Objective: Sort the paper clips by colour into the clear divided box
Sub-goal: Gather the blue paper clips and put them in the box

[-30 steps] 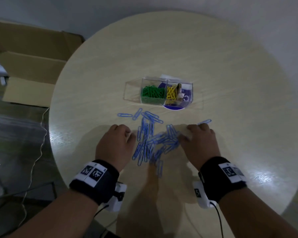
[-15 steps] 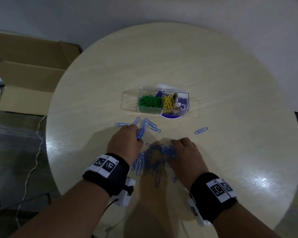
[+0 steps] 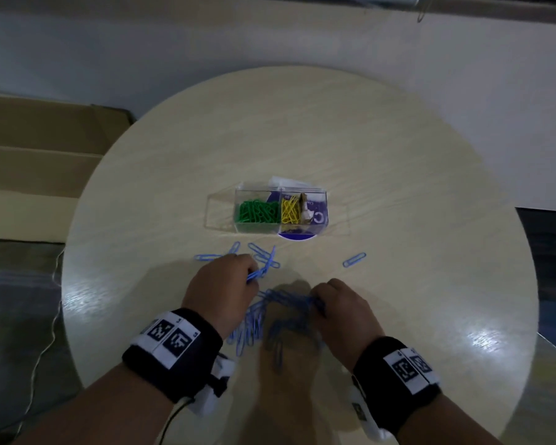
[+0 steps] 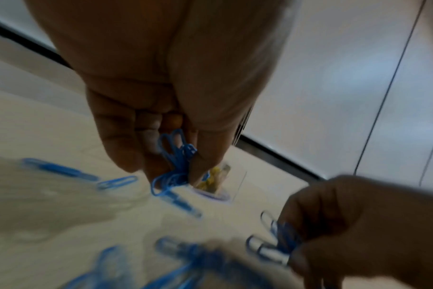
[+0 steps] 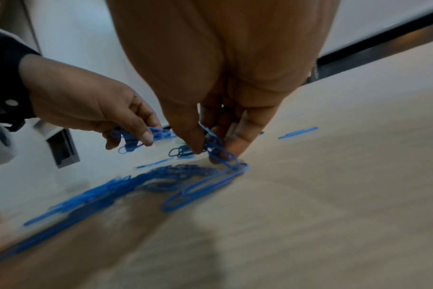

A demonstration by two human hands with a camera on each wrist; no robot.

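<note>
Overhead, clear divided box [image 3: 281, 210] visible; wrist shows left hand [image 4: 161, 121] pinching blue clips [image 4: 173, 156].

Blue clips [image 3: 254, 319] lie on the pale wood-grain table [image 3: 398, 187]. The clear box [image 3: 281, 231] holds green clips [image 3: 257, 211] at 9 o'clock, yellow clips [image 3: 290, 211] beside. Black wristbands [image 3: 174, 358] carry black-and-white square markers.

path to clear divided box [image 3: 281, 209]: loose blue clips [image 3: 260, 252] scattered between | table [image 3: 398, 187] right: bare
</note>
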